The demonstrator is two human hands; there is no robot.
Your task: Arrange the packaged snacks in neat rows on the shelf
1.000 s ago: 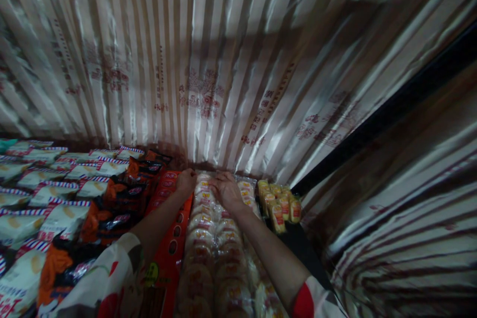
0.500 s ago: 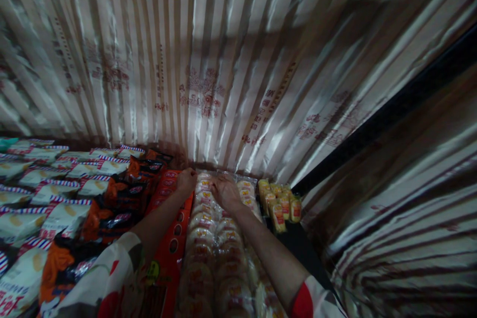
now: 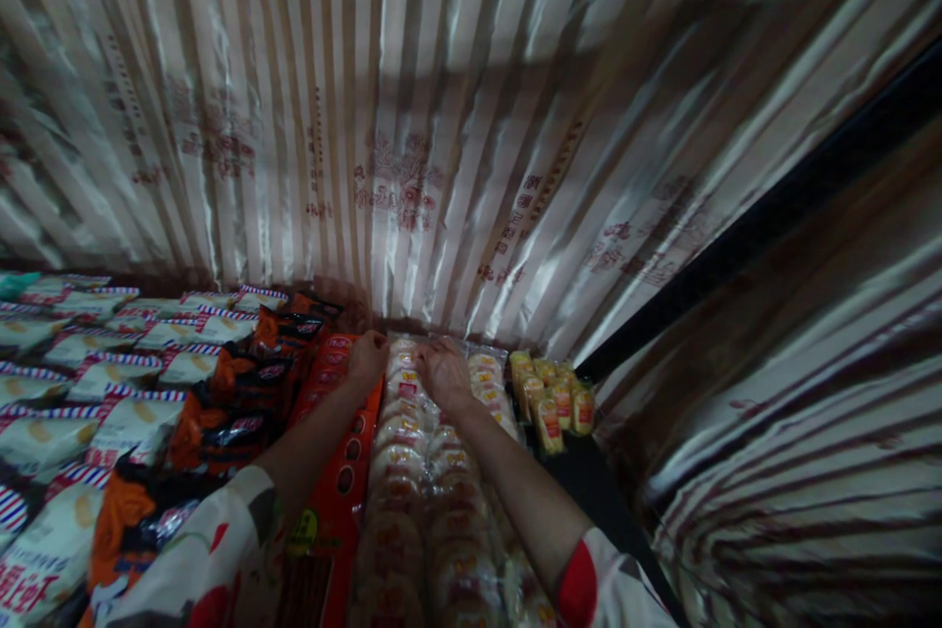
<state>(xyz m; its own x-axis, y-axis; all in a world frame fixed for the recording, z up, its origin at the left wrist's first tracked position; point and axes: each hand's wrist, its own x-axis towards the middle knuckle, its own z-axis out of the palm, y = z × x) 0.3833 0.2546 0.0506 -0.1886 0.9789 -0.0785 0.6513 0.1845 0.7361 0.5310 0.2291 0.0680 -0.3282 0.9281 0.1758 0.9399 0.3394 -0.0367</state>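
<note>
Clear-wrapped packs of round, pale pastries (image 3: pixel 401 461) lie in long rows in front of me. My left hand (image 3: pixel 366 358) is at the far left corner of these rows, over the upper end of a red package (image 3: pixel 351 427). Its fingers are pinched together; whatever they hold is too small and dark to make out. At the far end of the middle row is my right hand (image 3: pixel 445 373), fingers curled inward over the clear wrapping. What lies between those fingers is hidden.
White snack bags (image 3: pixel 136 422) with striped edges and orange-and-black bags (image 3: pixel 225 432) fill the left side. Small yellow packs (image 3: pixel 555 402) stand at the right on a dark surface (image 3: pixel 589 491). A pleated, printed curtain (image 3: pixel 412 118) hangs behind, with a dark slanting bar (image 3: pixel 736 235) at right.
My right hand has shifted very slightly, its fingers curling more over the wrapping. My left hand stays nearly in place. The packages lie as before.
</note>
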